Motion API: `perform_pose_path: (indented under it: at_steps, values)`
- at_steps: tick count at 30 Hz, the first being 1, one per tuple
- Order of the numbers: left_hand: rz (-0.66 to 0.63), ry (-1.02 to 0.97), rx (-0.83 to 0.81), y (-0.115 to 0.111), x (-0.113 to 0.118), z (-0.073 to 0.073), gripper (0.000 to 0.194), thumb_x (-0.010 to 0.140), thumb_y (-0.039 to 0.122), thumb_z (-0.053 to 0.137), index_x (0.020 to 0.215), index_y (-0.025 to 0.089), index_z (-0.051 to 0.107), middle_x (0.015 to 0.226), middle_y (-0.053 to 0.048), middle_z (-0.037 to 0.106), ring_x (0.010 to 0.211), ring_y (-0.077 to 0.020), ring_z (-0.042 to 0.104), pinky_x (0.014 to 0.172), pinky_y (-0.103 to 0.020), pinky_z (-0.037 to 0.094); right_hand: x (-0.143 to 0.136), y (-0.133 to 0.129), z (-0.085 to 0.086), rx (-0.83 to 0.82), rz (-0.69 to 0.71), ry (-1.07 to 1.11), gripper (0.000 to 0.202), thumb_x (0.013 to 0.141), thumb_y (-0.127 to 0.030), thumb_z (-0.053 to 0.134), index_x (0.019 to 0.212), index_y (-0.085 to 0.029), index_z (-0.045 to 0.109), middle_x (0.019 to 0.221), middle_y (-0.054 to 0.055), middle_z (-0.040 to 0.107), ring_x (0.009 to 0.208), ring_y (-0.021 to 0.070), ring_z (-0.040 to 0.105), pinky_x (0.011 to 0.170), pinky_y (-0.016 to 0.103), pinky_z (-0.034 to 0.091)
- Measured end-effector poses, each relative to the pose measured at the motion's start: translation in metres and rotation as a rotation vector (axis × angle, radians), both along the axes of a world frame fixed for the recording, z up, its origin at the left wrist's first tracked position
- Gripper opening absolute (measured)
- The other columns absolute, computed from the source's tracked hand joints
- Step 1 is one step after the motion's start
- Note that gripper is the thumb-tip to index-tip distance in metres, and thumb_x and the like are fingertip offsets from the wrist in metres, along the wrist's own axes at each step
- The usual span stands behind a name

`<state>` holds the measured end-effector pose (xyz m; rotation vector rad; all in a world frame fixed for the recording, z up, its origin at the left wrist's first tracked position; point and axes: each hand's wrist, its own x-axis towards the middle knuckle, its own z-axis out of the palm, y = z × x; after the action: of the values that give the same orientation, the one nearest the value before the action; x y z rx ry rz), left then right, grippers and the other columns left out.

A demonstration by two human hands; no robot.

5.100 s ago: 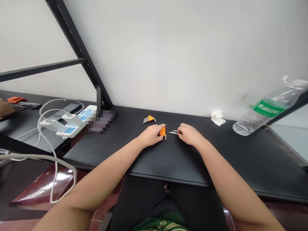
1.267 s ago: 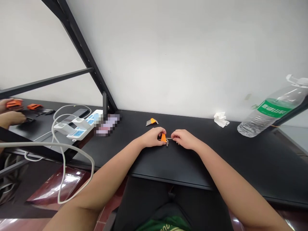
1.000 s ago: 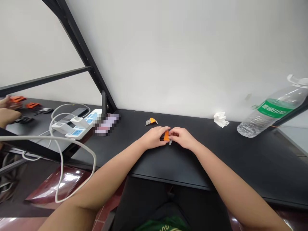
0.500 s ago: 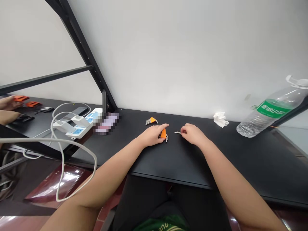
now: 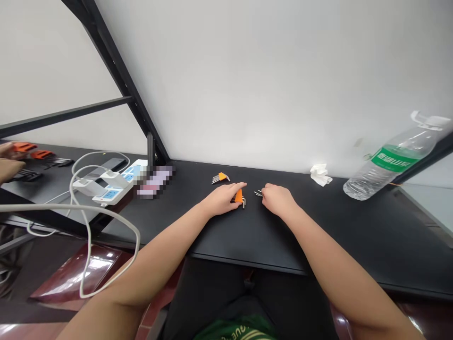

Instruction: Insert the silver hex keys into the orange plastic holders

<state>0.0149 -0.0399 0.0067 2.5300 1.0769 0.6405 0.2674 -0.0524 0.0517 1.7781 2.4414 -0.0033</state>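
Note:
On the black table, my left hand [image 5: 222,198] is closed around an orange holder [image 5: 239,195] with hex keys, thumb and forefinger on either side of it. The bent end of a silver key sticks out at its right. My right hand [image 5: 278,199] is closed, its fingertips pinching a few thin silver keys [image 5: 258,193] that point left toward the holder, with a gap between. Behind my left hand lies a second orange holder [image 5: 222,176] with several silver keys in it.
A large water bottle [image 5: 392,158] leans at the right, near a crumpled tissue [image 5: 320,174]. At the left are a white power strip [image 5: 122,184], looping cables and a black frame [image 5: 151,150]. Another person's hand [image 5: 9,165] is at far left, beside orange holders [image 5: 41,154].
My right hand has turned and moved slightly left, and more than one key tip now shows at its fingers. The view has shifted a little. My left hand keeps its hold.

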Motion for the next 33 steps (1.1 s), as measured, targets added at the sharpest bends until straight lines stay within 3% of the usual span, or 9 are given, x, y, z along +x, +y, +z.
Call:
perform_pose_path:
  at_steps: [5, 14, 25, 33]
  values:
    - [-0.002, -0.007, 0.035, 0.000, 0.001, -0.003, 0.074, 0.086, 0.023, 0.072, 0.154, 0.025, 0.041, 0.116, -0.008, 0.070, 0.101, -0.0240, 0.067, 0.087, -0.035, 0.057, -0.004, -0.005, 0.004, 0.039, 0.021, 0.028, 0.015, 0.093, -0.015, 0.054, 0.092, -0.019, 0.068, 0.099, 0.008, 0.066, 0.079, 0.0191, 0.064, 0.063, 0.029, 0.036]
    - [0.018, -0.057, 0.068, -0.001, 0.001, -0.003, 0.074, 0.086, 0.025, 0.073, 0.153, 0.024, 0.042, 0.102, -0.005, 0.072, 0.095, -0.0225, 0.067, 0.085, -0.034, 0.056, -0.007, -0.005, -0.001, 0.018, 0.287, 0.260, 0.017, 0.096, -0.013, 0.052, 0.098, -0.020, 0.067, 0.092, 0.004, 0.064, 0.079, 0.0156, 0.058, 0.071, 0.027, 0.038]
    - [-0.030, -0.059, 0.090, -0.004, 0.005, -0.002, 0.070, 0.086, 0.024, 0.072, 0.150, 0.025, 0.044, 0.099, -0.004, 0.071, 0.091, -0.0214, 0.068, 0.082, -0.033, 0.057, -0.004, -0.005, 0.000, 0.015, 0.363, 0.371, 0.022, 0.099, -0.010, 0.050, 0.101, -0.018, 0.071, 0.103, 0.007, 0.063, 0.084, 0.0157, 0.059, 0.079, 0.028, 0.045]
    - [0.014, -0.093, 0.064, -0.003, 0.003, -0.002, 0.070, 0.086, 0.026, 0.074, 0.150, 0.024, 0.045, 0.100, -0.004, 0.073, 0.092, -0.0215, 0.068, 0.084, -0.034, 0.057, 0.007, -0.003, 0.002, 0.033, 0.346, 0.471, 0.021, 0.099, -0.010, 0.051, 0.101, -0.019, 0.070, 0.103, 0.006, 0.064, 0.085, 0.0157, 0.059, 0.080, 0.028, 0.045]
